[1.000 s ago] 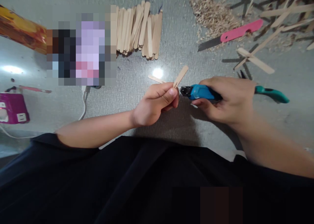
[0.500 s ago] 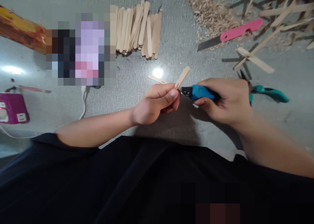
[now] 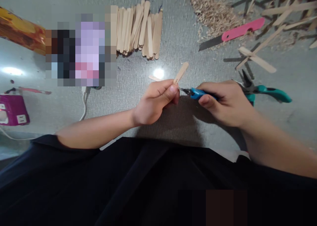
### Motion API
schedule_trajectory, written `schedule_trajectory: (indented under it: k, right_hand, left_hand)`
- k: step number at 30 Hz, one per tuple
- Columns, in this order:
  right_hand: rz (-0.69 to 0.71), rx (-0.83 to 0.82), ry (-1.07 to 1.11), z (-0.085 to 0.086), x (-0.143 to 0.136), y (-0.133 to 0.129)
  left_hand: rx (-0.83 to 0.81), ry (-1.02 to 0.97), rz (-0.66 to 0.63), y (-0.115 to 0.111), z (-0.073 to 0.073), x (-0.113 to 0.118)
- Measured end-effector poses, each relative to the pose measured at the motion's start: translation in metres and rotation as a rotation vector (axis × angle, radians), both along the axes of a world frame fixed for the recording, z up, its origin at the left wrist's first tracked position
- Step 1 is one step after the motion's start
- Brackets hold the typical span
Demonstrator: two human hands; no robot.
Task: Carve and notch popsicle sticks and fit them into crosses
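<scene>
Near the middle, my left hand (image 3: 158,100) pinches a wooden craft stick (image 3: 181,72) between thumb and fingers. The stick slants up to the right and its lower end is hidden by the fingers. Just right of those fingertips, my right hand (image 3: 223,102) is wrapped round a blue cutter (image 3: 197,93). Its dark tip points left at the held stick, with a small gap seeming to part them. Behind my left hand another light stick (image 3: 155,78) lies on the table, partly covered.
A pile of craft sticks (image 3: 133,29) lies at the back. Wood shavings (image 3: 215,15), a pink-handled saw (image 3: 244,29), crossed sticks (image 3: 264,63) and teal pliers (image 3: 273,93) are to the right. A purple socket box (image 3: 15,110) and an orange packet (image 3: 22,29) are at left.
The cutter has turned in my right hand, and its tip has drawn slightly away from the stick. My left hand has shifted a little, moving the stick up and left.
</scene>
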State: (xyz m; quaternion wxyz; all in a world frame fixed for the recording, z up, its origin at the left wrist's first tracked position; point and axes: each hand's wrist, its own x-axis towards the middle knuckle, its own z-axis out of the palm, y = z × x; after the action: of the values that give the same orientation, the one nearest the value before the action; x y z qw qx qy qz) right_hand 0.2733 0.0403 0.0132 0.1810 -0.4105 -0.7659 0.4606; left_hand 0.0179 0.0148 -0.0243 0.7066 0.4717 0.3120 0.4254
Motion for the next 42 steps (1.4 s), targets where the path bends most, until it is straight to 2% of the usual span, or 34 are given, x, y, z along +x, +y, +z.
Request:
schedule_trajectory:
  k: [6, 15, 22, 31, 38, 42]
  right_hand:
    - [-0.073, 0.056, -0.036, -0.0003, 0.0022, 0.0002]
    - [-0.057, 0.102, -0.061, -0.0009, -0.0010, -0.0017]
    - [-0.086, 0.122, -0.123, -0.0030, 0.0026, -0.0020]
    - [-0.065, 0.094, -0.083, -0.0050, 0.0041, -0.0013]
    - [-0.076, 0.025, -0.104, 0.0029, 0.0020, -0.0010]
    - [-0.074, 0.026, -0.104, 0.0031, 0.0019, -0.0006]
  left_hand:
    - [0.101, 0.024, 0.089, -0.0022, -0.0029, 0.0014]
    - [0.366, 0.167, 0.167, -0.0048, -0.0053, -0.0026]
    - [0.326, 0.212, 0.177, -0.0072, -0.0031, -0.0024]
    - [0.341, 0.210, 0.192, -0.0048, -0.0032, -0.0015]
    - [0.309, 0.270, 0.196, -0.0050, -0.0019, -0.0009]
    - [0.339, 0.234, 0.194, -0.0054, -0.0027, -0.0015]
